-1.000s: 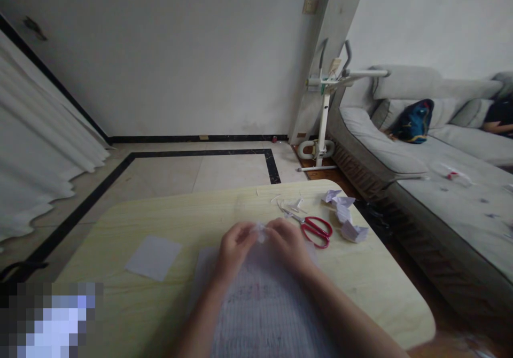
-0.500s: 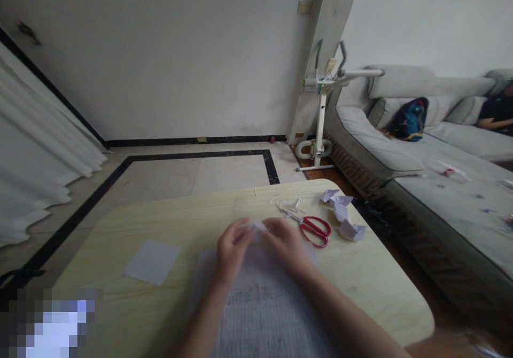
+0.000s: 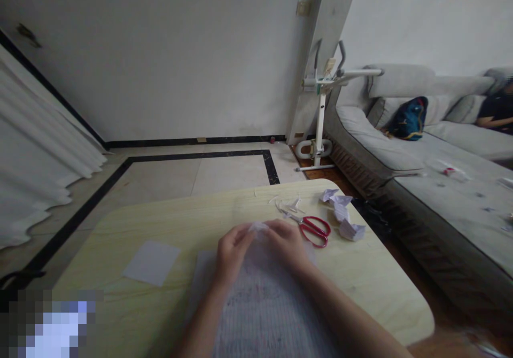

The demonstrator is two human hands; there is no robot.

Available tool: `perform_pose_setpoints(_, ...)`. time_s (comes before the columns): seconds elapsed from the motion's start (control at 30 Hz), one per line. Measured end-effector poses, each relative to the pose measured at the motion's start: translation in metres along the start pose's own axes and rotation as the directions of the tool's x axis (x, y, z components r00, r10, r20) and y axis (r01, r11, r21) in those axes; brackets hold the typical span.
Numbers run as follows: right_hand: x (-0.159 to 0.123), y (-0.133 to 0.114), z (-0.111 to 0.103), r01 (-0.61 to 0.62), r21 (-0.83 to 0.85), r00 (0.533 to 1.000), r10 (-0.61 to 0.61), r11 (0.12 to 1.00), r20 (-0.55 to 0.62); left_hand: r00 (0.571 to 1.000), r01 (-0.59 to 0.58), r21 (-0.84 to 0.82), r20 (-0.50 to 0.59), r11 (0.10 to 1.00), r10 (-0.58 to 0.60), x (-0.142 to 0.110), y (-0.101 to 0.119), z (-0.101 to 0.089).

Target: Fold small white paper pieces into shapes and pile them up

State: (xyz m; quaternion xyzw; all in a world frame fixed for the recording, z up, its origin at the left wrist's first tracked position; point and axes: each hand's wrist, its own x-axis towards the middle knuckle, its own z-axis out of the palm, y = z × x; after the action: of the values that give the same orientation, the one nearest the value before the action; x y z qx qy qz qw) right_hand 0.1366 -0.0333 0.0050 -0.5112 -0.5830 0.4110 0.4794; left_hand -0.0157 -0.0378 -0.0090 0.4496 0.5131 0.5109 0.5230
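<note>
Between my two hands is a small piece of white paper (image 3: 258, 226), folded, its exact shape partly covered by fingers. My left hand (image 3: 232, 248) pinches it from the left, and my right hand (image 3: 286, 243) grips its right side. Both are over the far end of a large written-on sheet (image 3: 260, 315) lying on the table. Just right of my right hand lie red-handled scissors (image 3: 316, 231). Several folded paper pieces (image 3: 341, 208) sit beyond them at the right edge. A flat white paper square (image 3: 152, 262) lies to the left.
The pale wooden table (image 3: 385, 283) has rounded corners. Thin white paper scraps (image 3: 294, 205) lie near the scissors' blades. A grey sofa (image 3: 449, 208) stands along the right, where a person (image 3: 499, 109) sits. White exercise equipment (image 3: 321, 117) stands behind the table. A white curtain (image 3: 40, 149) hangs left.
My right hand's fingers have shifted slightly and curled closer over the folded paper, which stays between both hands. Other things on the table look the same.
</note>
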Motion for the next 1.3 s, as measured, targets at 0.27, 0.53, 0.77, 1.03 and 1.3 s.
perform_pose_setpoints(0.27, 0.0, -0.002, 0.0, -0.048, 0.035, 0.999, 0.048, 0.998, -0.006, 1.0, -0.012, 0.031, -0.021, 0.999, 0.012, 0.001, -0.001, -0.001)
perform_pose_setpoints(0.53, 0.0, -0.001, 0.001, -0.083, 0.052, 0.996, 0.084, 0.995, -0.03, 0.999, 0.042, 0.031, -0.036, 0.999, -0.041, -0.001, 0.002, 0.001)
perform_pose_setpoints(0.77, 0.002, 0.007, 0.0, -0.125, 0.123, 0.984, 0.138, 0.985, -0.109, 1.0, 0.013, 0.03, -0.022, 0.999, -0.012, -0.003, 0.005, 0.004)
perform_pose_setpoints(1.03, 0.002, 0.0, -0.002, -0.098, 0.093, 0.993, 0.104, 0.991, -0.063, 0.998, -0.032, 0.073, -0.047, 0.997, 0.036, -0.004, 0.002, 0.003)
perform_pose_setpoints(1.3, 0.002, 0.001, -0.003, -0.09, 0.1, 0.996, 0.089, 0.991, 0.015, 0.997, -0.031, 0.118, -0.071, 0.993, 0.039, -0.004, 0.009, 0.001)
